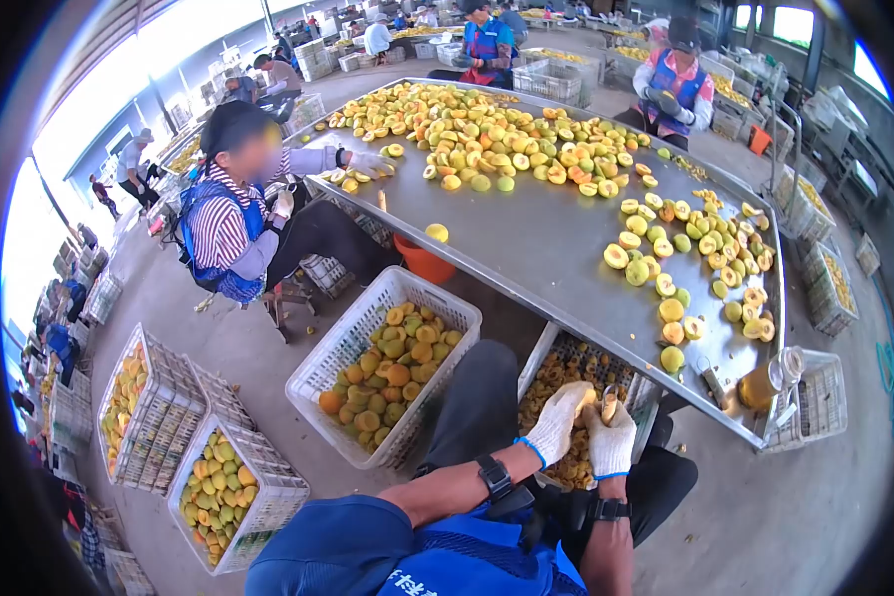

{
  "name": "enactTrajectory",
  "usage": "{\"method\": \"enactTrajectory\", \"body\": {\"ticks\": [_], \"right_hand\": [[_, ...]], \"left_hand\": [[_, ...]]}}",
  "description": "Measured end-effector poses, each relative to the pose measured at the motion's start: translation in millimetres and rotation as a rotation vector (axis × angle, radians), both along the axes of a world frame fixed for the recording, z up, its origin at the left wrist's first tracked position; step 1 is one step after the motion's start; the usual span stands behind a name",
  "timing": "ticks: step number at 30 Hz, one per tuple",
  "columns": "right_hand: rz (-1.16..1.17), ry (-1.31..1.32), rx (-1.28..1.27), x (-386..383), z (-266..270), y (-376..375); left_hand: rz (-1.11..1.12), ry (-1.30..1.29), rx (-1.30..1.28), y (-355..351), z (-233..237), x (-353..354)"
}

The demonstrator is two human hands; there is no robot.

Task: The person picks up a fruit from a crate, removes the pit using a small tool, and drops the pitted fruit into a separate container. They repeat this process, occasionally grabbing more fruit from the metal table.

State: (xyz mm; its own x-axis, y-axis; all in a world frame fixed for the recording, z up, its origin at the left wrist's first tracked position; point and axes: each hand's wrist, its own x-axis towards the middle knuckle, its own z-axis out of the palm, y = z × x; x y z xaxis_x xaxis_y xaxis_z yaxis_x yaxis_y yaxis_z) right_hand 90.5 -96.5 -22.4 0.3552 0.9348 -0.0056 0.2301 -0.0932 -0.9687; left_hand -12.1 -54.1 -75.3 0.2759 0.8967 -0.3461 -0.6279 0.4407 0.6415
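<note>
White knitted gloves cover both hands, held close together over a crate [538,397] of yellow-brown pits and scraps at the table's near edge. My left hand [560,425] is closed with its fingers pinched; what they hold is hidden. My right hand [611,437] is wrapped round a small tool [609,399] with a shiny metal-looking end pointing up. Halved yellow-green peaches [672,310] lie on the metal table [526,248] just beyond my hands.
A white crate of whole peaches [392,372] stands to my left, with more filled crates [219,497] behind. A jar of amber liquid [762,385] sits at the table's right corner. Co-workers [238,209] sit around the table. An orange bucket [422,260] is under its left edge.
</note>
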Motion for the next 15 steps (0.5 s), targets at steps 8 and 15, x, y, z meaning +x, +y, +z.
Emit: {"method": "enactTrajectory", "body": {"ticks": [8,15], "right_hand": [[-0.056,-0.316,-0.072,22.0,32.5,-28.7],[0.006,-0.241,-0.052,-5.7,47.0,-38.4]], "left_hand": [[-0.001,0.419,0.564,17.6,53.6,-21.0],[-0.131,-0.31,0.071,17.9,59.3,-20.2]]}}
